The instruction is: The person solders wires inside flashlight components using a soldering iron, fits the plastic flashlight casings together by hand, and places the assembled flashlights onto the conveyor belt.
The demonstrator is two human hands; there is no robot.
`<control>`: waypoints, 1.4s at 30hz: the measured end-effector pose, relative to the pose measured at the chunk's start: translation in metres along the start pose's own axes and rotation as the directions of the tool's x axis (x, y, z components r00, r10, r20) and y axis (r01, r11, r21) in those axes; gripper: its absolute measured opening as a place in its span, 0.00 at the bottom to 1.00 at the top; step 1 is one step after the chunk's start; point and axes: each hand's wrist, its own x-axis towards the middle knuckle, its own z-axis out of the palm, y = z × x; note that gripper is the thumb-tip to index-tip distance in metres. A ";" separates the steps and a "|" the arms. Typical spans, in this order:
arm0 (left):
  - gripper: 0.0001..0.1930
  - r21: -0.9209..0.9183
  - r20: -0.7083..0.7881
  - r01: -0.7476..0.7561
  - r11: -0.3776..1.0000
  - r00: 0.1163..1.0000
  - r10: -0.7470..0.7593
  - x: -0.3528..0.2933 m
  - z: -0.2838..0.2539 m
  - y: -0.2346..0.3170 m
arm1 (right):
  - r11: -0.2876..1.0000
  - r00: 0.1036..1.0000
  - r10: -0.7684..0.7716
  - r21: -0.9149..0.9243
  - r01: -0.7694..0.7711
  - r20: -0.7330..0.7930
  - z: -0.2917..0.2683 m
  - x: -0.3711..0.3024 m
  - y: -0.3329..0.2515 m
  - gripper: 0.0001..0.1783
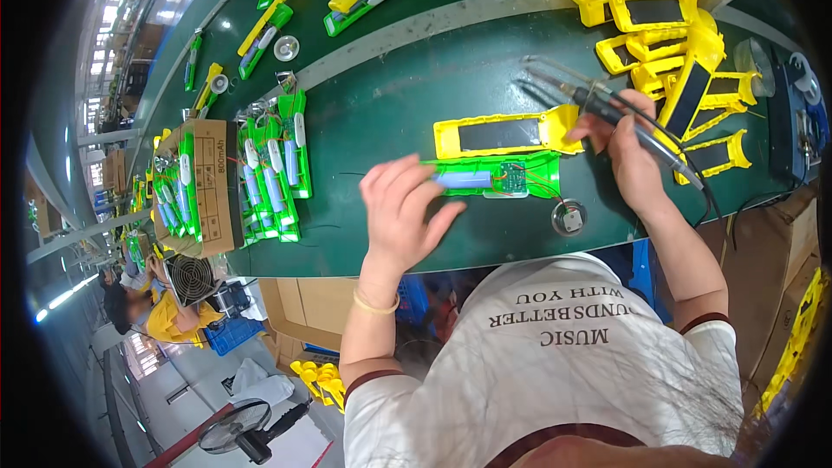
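A green plastic housing [548, 172] lies on the table in front of me. In it are a blue cylindrical battery [464, 179] and a small green circuit board [514, 178] with red wires. My left hand [400, 208] is at the housing's left end, thumb and fingers apart; its fingertips partly cover that end. A round clear lamp cup [569, 217] sits by the right end. Just beyond lies a yellow shell [445, 140] with a dark panel [499, 134]. My right hand [626, 152] grips a soldering iron [646, 134], its blurred tip pointing far left above the table.
Yellow shells [654, 13] are heaped at the far right. Green housings with batteries [276, 169] stand on the left, beside a cardboard box [217, 186]. More green and yellow parts [373, 0] lie beyond a grey strip [433, 30]. Another person [165, 312] sits far left.
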 end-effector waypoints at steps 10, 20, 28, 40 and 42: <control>0.31 -0.256 0.064 0.331 0.908 0.943 -0.325 -0.005 -0.001 -0.013 | 0.952 0.945 -0.255 0.119 0.283 -0.206 -0.031 -0.029 -0.015 0.14; 0.08 -0.390 0.130 0.181 0.903 0.981 -0.141 0.024 0.028 0.029 | 0.981 0.989 -0.117 0.145 0.129 -0.087 -0.001 -0.055 -0.004 0.14; 0.09 -0.288 0.130 0.214 0.933 0.974 -0.184 0.027 0.027 0.030 | 0.996 0.996 -0.090 -0.006 0.090 -0.011 -0.005 -0.058 0.000 0.15; 0.08 -0.262 0.188 0.219 0.940 0.967 -0.173 0.027 0.026 0.027 | 0.988 0.995 -0.076 -0.129 0.084 0.065 0.000 -0.056 0.005 0.16; 0.08 -0.268 0.179 0.186 0.945 0.974 -0.141 0.027 0.025 0.026 | 0.990 0.998 -0.032 -0.138 0.038 0.048 0.001 -0.055 0.004 0.16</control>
